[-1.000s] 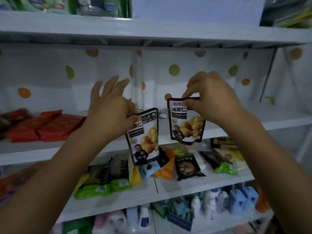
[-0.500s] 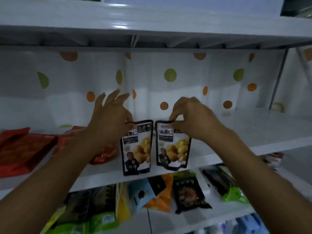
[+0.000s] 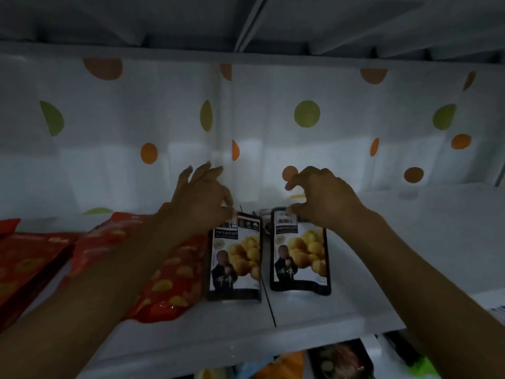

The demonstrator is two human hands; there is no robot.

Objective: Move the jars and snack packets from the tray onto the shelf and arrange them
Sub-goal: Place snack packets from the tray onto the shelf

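Two black-and-white snack packets with yellow nuts pictured lie side by side on the white shelf (image 3: 396, 255). My left hand (image 3: 200, 199) pinches the top edge of the left packet (image 3: 235, 258) with thumb and forefinger, its other fingers spread upward. My right hand (image 3: 321, 198) holds the top edge of the right packet (image 3: 300, 255), fingers curled over it. Both packets rest flat on the shelf board with a narrow gap between them. No jar and no tray are in view.
Red snack packets (image 3: 169, 283) lie just left of the pair, more of them (image 3: 27, 258) at the far left. A white dotted sheet (image 3: 307, 114) backs the shelf. The board above (image 3: 246, 23) hangs low. Packets (image 3: 338, 362) fill the shelf below. Bare shelf lies to the right.
Both hands have moved forward and down, bringing the two packets from hanging in front of the shelf edge to lying on the shelf board. The view has risen and come closer.
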